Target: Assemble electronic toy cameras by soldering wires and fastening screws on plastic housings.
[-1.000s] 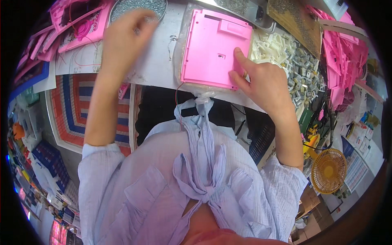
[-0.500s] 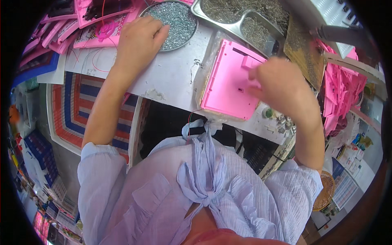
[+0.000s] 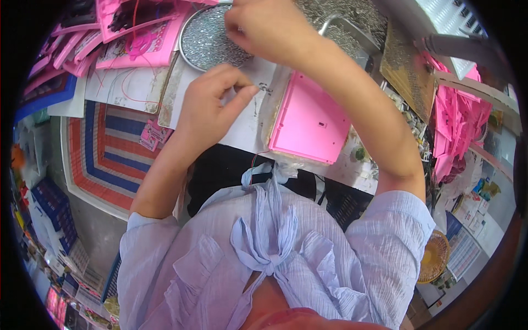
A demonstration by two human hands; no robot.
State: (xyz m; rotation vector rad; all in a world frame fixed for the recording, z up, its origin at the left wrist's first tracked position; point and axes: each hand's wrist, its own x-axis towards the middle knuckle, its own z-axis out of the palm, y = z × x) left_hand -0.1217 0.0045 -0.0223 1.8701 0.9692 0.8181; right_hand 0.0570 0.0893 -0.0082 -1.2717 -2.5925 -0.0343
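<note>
My right hand (image 3: 269, 27) hangs over a round metal dish (image 3: 184, 58) of small silvery pieces that look like screws. Its fingers are curled down, and whatever they pinch is hidden. Just below the dish, my left hand (image 3: 212, 104) is held with thumb and forefinger bent together at the tips; anything between them is too small to name. A flat pink plastic panel (image 3: 308, 124) with a small slot lies on a plastic-wrapped pad in front of me. My right forearm crosses above the panel and hides its upper right part.
Pink plastic parts (image 3: 82, 49) are piled at the far left, more pink pieces (image 3: 456, 126) at the right. A metal tray (image 3: 335, 22) of small parts stands behind. Below the table's left side sits a striped-lined box (image 3: 118, 159) with small pink printed pieces (image 3: 154, 135).
My right hand has left the pink panel and swung up and left over the dish. My left hand has come down and right from the dish's left rim. The dish sits slightly further left.
</note>
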